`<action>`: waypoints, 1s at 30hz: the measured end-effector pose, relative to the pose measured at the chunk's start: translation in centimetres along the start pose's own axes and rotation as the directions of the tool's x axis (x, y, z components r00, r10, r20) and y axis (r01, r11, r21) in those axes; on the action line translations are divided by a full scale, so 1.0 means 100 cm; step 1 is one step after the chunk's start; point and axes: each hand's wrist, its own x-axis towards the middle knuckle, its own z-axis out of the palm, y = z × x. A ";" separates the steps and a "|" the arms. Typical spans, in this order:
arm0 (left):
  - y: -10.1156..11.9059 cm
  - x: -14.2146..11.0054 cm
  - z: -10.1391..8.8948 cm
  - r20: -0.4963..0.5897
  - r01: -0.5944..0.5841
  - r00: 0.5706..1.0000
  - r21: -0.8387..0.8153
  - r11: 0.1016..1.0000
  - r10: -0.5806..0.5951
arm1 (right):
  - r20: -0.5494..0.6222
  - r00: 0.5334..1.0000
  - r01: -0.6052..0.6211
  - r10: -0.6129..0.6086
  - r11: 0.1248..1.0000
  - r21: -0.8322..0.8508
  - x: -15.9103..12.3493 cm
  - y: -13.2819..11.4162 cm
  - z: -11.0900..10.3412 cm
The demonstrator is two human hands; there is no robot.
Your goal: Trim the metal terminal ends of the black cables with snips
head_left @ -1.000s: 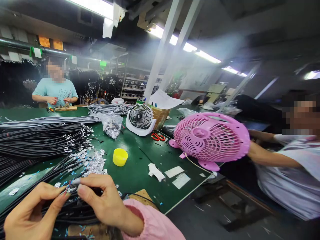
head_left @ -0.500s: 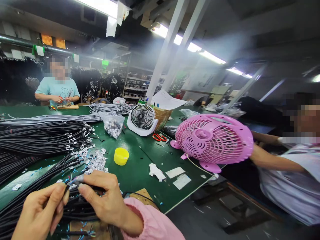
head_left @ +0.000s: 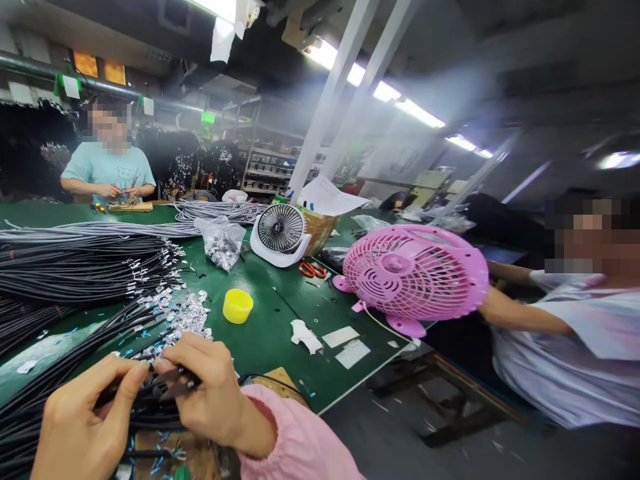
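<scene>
Coloured wires are no longer showing.
At eight o'clock, the left hand (head_left: pixel 83 413) is pinching a cable end (head_left: pixel 151 368) (barely visible); the right hand (head_left: pixel 213 393) is gripping a dark piece (head_left: pixel 173 384), seemingly working there.

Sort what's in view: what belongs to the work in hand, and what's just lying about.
Likely part of the work:
black cable, apparently pinched by the left hand
dark piece in the right hand, too blurred to name
black cable bundles

Seemingly just standing or lying about:
yellow cup
red-orange scissors
white fan
pink fan
</scene>
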 end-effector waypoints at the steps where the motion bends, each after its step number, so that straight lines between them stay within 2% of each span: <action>1: -0.001 0.001 -0.001 0.023 0.001 1.000 0.011 1.000 -0.001 | 0.030 1.000 0.009 -0.009 1.000 -0.006 0.001 -0.002 -0.001; 4: 0.000 0.006 -0.005 0.136 0.016 0.991 -0.027 0.999 -0.012 | 0.140 0.989 -0.050 0.041 0.997 0.062 0.004 -0.001 -0.002; 7: 0.002 0.011 -0.007 0.222 0.097 0.973 -0.125 0.987 -0.067 | 0.206 0.975 -0.111 0.088 0.989 0.098 0.009 0.002 0.000; 9: 0.001 0.013 -0.007 0.203 0.179 0.968 -0.165 0.970 -0.144 | 0.138 0.990 -0.033 0.031 0.999 0.012 0.014 0.001 0.001; 11: -0.005 0.013 -0.005 0.170 0.248 0.961 -0.183 0.951 -0.217 | 0.047 0.995 0.093 -0.088 0.989 -0.119 0.019 -0.002 0.002; 13: -0.011 0.014 -0.005 0.180 0.266 0.955 -0.179 0.947 -0.234 | 0.007 0.990 0.142 -0.143 0.975 -0.170 0.021 -0.006 0.003; 14: -0.012 0.013 -0.005 0.194 0.256 0.955 -0.168 0.952 -0.223 | 0.008 0.994 0.105 -0.105 0.985 -0.136 0.022 -0.006 0.003; 16: -0.010 0.012 -0.004 0.199 0.200 0.966 -0.159 0.967 -0.167 | 0.039 0.996 -0.087 0.086 0.996 0.030 0.020 -0.005 0.006; 18: -0.001 0.009 -0.002 0.170 0.151 0.978 -0.179 0.972 -0.120 | 0.083 0.950 -0.314 0.302 0.922 0.226 0.017 -0.001 0.010; 20: 0.012 0.003 0.002 0.116 0.166 0.983 -0.206 0.964 -0.144 | 0.102 0.898 -0.432 0.428 0.815 0.385 0.015 0.001 0.013; 22: 0.023 -0.002 0.005 0.096 0.201 0.978 -0.225 0.953 -0.184 | 0.055 0.878 -0.434 0.475 0.743 0.510 0.015 0.001 0.010; 24: 0.026 -0.003 0.007 0.088 0.216 0.976 -0.236 0.948 -0.200 | -0.030 0.866 -0.378 0.499 0.692 0.615 0.020 -0.002 -0.001; 25: 0.025 -0.003 0.006 0.072 0.218 0.976 -0.241 0.946 -0.206 | -0.118 0.846 -0.321 0.521 0.672 0.667 0.024 -0.004 -0.007; 28: 0.015 0.002 0.000 0.018 0.195 0.980 -0.231 0.953 -0.196 | -0.211 0.820 -0.264 0.532 0.678 0.687 0.035 -0.007 -0.021; 29: 0.011 0.004 -0.002 0.028 0.185 0.983 -0.220 0.958 -0.183 | -0.270 0.802 -0.241 0.532 0.703 0.669 0.036 -0.006 -0.022; 30: 0.008 0.006 -0.003 0.048 0.177 0.984 -0.209 0.962 -0.171 | -0.269 0.808 -0.263 0.525 0.728 0.633 0.036 -0.006 -0.020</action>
